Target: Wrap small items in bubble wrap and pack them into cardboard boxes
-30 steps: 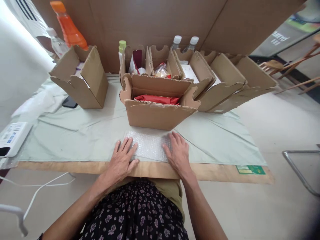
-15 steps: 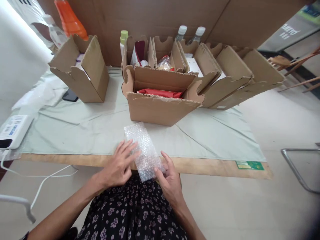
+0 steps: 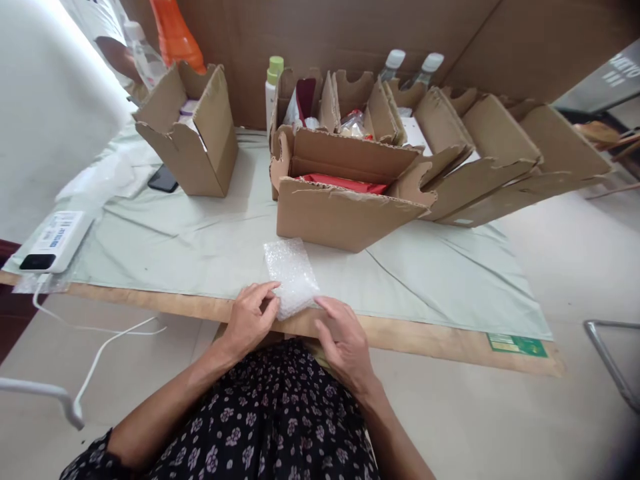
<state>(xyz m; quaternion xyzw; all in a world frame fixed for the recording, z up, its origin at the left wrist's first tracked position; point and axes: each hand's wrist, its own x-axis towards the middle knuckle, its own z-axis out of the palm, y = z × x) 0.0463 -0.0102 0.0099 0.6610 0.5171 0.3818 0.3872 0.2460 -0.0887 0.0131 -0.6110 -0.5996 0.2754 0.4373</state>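
A piece of clear bubble wrap (image 3: 291, 270) lies at the front of the cloth-covered table, its lower end over the wooden edge. It looks like a flat packet; whether anything is inside I cannot tell. My left hand (image 3: 253, 317) is at its lower left edge, fingers curled, with the index finger and thumb closed on that edge. At the lower right corner, my right hand (image 3: 346, 340) has its index fingertip against the wrap, thumb held apart and the other fingers bent.
Behind the wrap stands a cardboard box (image 3: 345, 217) with red packets (image 3: 345, 184) inside. Several more open boxes line the back, and another box (image 3: 195, 153) stands left. A white device (image 3: 55, 240) with a cable and a dark phone (image 3: 163, 179) lie left. A green card (image 3: 517, 345) is on the front edge.
The bubble wrap has moved up, away from my body, and shows shorter. My left fingers went from spread flat to curled at its edge. My right thumb came off the wrap.
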